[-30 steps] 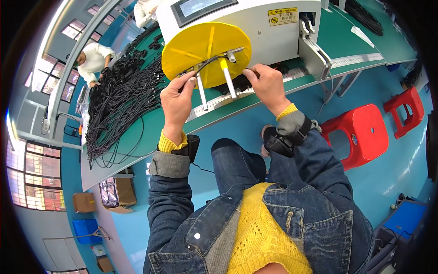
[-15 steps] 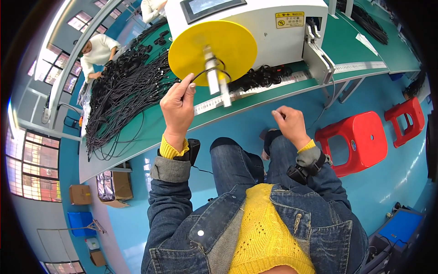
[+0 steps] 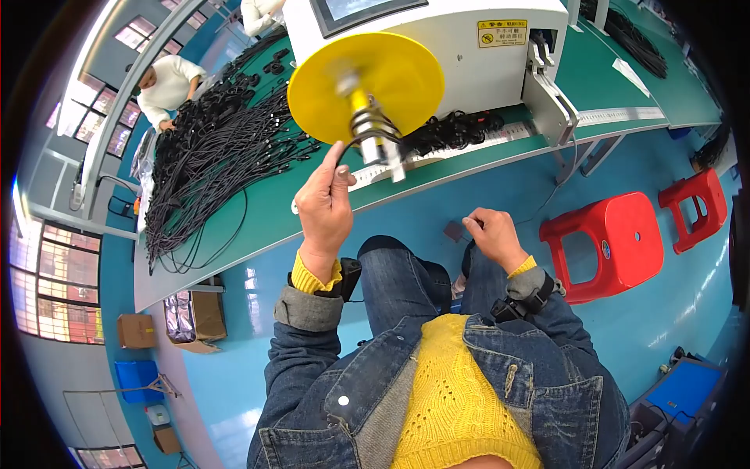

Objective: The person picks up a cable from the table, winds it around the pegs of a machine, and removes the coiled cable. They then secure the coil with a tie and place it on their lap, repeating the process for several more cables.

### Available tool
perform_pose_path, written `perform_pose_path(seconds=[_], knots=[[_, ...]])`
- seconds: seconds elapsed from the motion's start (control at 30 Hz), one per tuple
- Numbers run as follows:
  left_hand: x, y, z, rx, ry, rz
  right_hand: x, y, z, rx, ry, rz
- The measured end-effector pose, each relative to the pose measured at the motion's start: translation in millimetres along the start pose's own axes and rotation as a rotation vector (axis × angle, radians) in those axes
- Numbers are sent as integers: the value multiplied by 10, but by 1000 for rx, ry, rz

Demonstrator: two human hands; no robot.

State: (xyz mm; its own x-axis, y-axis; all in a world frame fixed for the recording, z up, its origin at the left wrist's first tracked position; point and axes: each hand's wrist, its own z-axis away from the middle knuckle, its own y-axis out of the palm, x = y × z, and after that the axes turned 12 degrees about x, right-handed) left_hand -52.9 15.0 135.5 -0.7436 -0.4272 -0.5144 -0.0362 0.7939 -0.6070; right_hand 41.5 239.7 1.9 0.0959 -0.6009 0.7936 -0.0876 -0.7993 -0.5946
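Note:
A black cable (image 3: 341,159) is pinched between the thumb and index finger of my left hand (image 3: 324,211). From there it runs onto the winding spindle (image 3: 373,144), where several loops lie around metal posts. Behind the posts is a round yellow disc (image 3: 320,86) on the front of a white winding machine (image 3: 469,74). Motion blurs the posts. My right hand (image 3: 496,236) hovers over my right thigh, away from the machine, its fingers curled closed with no object visible in them.
A large pile of black cables (image 3: 207,164) covers the left of the green table (image 3: 234,242). Coiled cables (image 3: 457,130) lie beneath the machine beside a ruler strip (image 3: 617,115). Red stools (image 3: 617,242) stand at right. A co-worker in white (image 3: 168,87) leans over the pile.
My left hand has moved right and down, still holding the cable. The spindle has turned, and more loops show on its posts. My right hand has lowered slightly.

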Motion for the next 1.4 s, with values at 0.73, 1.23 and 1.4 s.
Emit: perform_pose_path(seconds=[0.73, 1.23, 1.4], knots=[[-402, -70, -422, 438, 40, -652, 983, -387, -1031, -353, -462, 3], [-394, 64, -395, 425, -4, -396, 1104, -26, -896, -342, -565, -180], [-489, 42, -449, 459, 55, -513, 1219, -36, -847, -413, -471, -125]])
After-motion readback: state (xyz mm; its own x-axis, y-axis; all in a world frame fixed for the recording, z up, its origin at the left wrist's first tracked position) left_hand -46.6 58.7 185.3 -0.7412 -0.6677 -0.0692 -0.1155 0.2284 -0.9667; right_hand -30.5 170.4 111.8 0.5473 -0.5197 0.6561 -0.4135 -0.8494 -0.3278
